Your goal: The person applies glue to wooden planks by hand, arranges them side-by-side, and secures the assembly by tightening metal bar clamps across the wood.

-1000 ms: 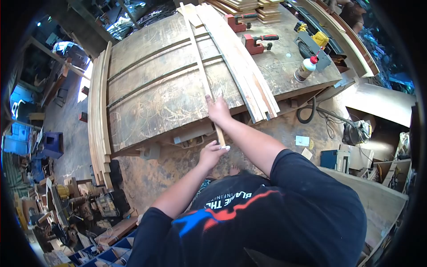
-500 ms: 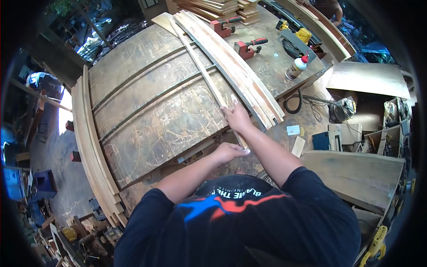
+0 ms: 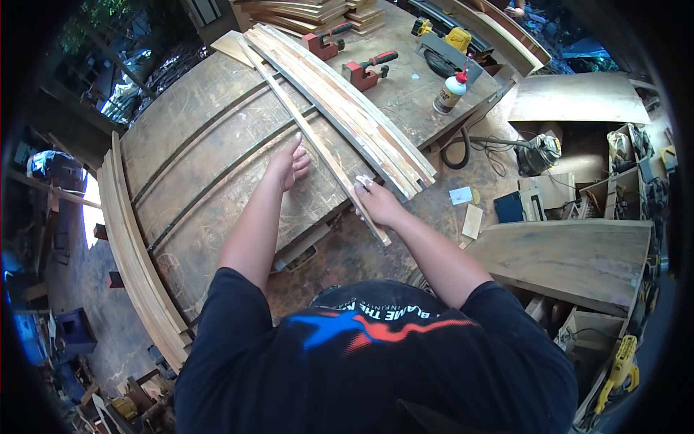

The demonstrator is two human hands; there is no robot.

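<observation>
A long, narrow wood strip (image 3: 315,140) slants across the worktable (image 3: 217,134), its near end jutting past the front edge. My right hand (image 3: 377,202) is closed around this strip close to that end. On the strip's left side, my left hand (image 3: 290,165) hovers over the tabletop with thumb raised and fingers loosely apart, holding nothing. Just right of the strip lies a row of long boards (image 3: 340,101) set side by side, with a dark bar along its left edge. Two dark metal bars (image 3: 217,177) run across the table beneath the strip.
Two red clamps (image 3: 358,75) and a glue bottle with a red cap (image 3: 450,94) stand on the right of the table. More long boards (image 3: 137,253) line its left edge. Stacked wood (image 3: 303,16) sits at the back. A vacuum with a hose (image 3: 538,155) is on the floor.
My left hand has let go of the strip's near end and moved forward and left over the table. The right hand now grips nearer that end. The view has shifted slightly.
</observation>
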